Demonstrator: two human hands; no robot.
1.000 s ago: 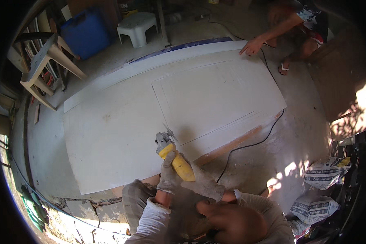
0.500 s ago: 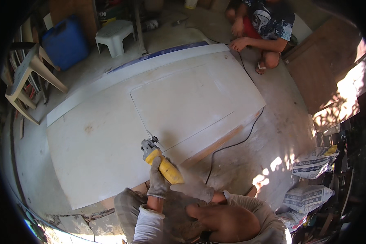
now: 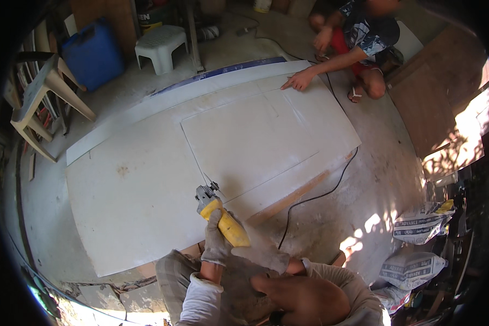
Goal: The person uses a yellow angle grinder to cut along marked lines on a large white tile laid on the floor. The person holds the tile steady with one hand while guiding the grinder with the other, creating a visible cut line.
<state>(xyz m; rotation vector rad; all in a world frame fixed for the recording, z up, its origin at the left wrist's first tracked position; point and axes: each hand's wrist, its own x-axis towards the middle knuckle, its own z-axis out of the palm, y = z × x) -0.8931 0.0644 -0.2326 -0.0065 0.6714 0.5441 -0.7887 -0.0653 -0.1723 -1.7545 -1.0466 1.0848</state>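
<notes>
A yellow angle grinder [image 3: 226,224] with a grey head rests its disc at a cut line on a large pale board [image 3: 125,206]. My left hand [image 3: 216,239], in a grey knit glove, is wrapped round the grinder's body just behind the head. My right hand [image 3: 263,258], gloved too, closes on the tool's rear end; dust blurs its fingers. A rectangle of thin dark lines is marked or cut into the board, and the disc stands near its near left corner. Across the board, a co-worker's hand [image 3: 299,80] points a finger at the board's surface.
A black cord [image 3: 309,196] runs along the board's right side, over a wooden strip [image 3: 288,199] beneath it. Behind stand a white stool [image 3: 162,49], a blue container [image 3: 94,55] and a beige chair [image 3: 51,89]. Cement bags [image 3: 418,266] lie at right; the co-worker crouches at the far right.
The co-worker has reached an arm out over the board and now points at it. The whole view has shifted slightly; both my hands keep their place on the grinder.
</notes>
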